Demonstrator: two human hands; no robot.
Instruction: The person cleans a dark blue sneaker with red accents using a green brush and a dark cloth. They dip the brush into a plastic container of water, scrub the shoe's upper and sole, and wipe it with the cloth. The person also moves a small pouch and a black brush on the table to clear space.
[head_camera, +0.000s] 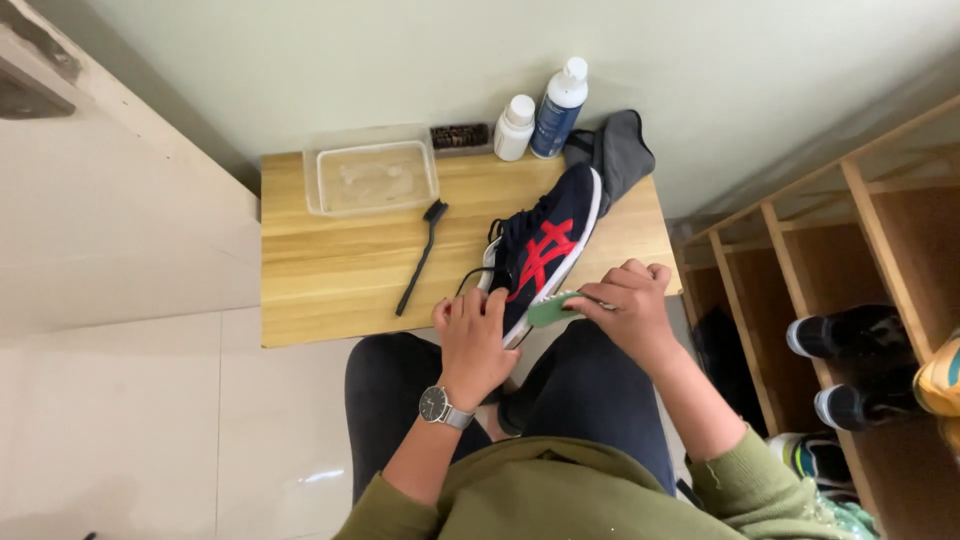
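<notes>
A dark blue sneaker (545, 243) with red stripes and a white sole lies tilted on its side at the front of a small wooden table (330, 270). My left hand (472, 338), with a wristwatch on the wrist, grips the sneaker's heel end. My right hand (627, 305) holds a green-backed brush (552, 308) pressed against the white sole near the heel. The black laces hang loose toward my left hand.
On the table stand a clear plastic tub (372, 178) of water, a thin black brush (421, 256), a dark bristle brush (460, 137), a white bottle (514, 127), a blue bottle (557, 108) and a grey cloth (620, 150). A wooden shoe rack (850, 290) with shoes stands at the right.
</notes>
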